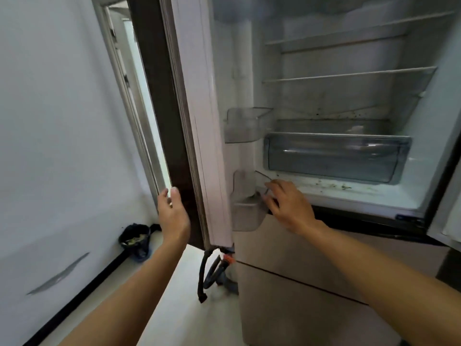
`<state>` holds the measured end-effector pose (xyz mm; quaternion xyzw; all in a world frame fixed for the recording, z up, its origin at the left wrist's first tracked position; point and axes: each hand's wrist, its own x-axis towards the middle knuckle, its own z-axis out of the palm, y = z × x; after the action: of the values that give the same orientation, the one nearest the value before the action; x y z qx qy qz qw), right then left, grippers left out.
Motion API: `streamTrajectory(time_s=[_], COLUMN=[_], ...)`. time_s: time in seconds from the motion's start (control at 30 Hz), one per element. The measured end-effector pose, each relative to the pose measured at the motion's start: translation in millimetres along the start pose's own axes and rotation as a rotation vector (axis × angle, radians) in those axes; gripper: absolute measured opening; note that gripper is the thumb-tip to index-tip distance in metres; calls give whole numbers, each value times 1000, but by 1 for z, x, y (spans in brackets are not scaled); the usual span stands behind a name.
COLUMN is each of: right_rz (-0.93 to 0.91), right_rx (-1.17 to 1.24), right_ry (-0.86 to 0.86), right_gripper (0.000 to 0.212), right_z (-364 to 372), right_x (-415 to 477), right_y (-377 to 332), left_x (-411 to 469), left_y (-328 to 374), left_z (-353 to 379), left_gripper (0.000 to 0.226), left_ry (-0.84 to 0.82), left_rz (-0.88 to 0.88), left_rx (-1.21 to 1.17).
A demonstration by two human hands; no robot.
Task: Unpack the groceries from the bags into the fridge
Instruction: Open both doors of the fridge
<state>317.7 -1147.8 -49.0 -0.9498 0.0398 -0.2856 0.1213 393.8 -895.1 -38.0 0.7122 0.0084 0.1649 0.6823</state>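
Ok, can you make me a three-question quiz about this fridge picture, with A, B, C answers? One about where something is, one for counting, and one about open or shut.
1. Where is the black bag?
A. on the floor by the wall
B. on a shelf
C. in the drawer

2. How many clear bins are on the door?
A. none
B. two
C. five

3. The fridge door is:
A. shut
B. taken off
C. open

Answers:
1 A: the bag sits on the floor against the wall, left of the door.
2 B: one bin sits above the other.
3 C: the door is swung wide and the inside shows.
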Motion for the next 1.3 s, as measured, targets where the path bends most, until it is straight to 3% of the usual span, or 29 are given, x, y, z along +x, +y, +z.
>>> streamTrajectory(time_s=[0.1, 0.2, 0.4, 0.57, 0.77, 0.87, 1.1, 1.3], right_rz=[-27, -64, -127, -130, -154, -151, -74, -106], right_rx=[-61, -112, -138, -250, -295, -314, -376, -464], right_ry=[-58, -45, 34, 93, 178, 162, 20, 3], right_gripper=[60, 66, 74, 52, 46, 44, 66, 38], right_z=[23, 46, 78, 112, 123, 123, 108, 91], right_x=[14, 25, 50, 69, 72, 74, 67, 47], right_y=[-21, -35, -77, -109, -110, -112, -132, -153], left_x=[8, 29, 101, 155, 184, 188, 186, 163], left_y=[14, 11, -2, -11, -27, -31, -20, -7], left_z=[-7, -11, -31, -34, -35, -33, -50, -86], left_gripper=[69, 82, 82, 60, 66, 67, 68, 48], left_ry=[-84, -170, -262, -295, -317, -290, -369, -353], left_rz=[314, 438, 488, 481, 597, 607, 584, 622], left_rx=[121, 234, 347, 322, 307, 323, 426, 685])
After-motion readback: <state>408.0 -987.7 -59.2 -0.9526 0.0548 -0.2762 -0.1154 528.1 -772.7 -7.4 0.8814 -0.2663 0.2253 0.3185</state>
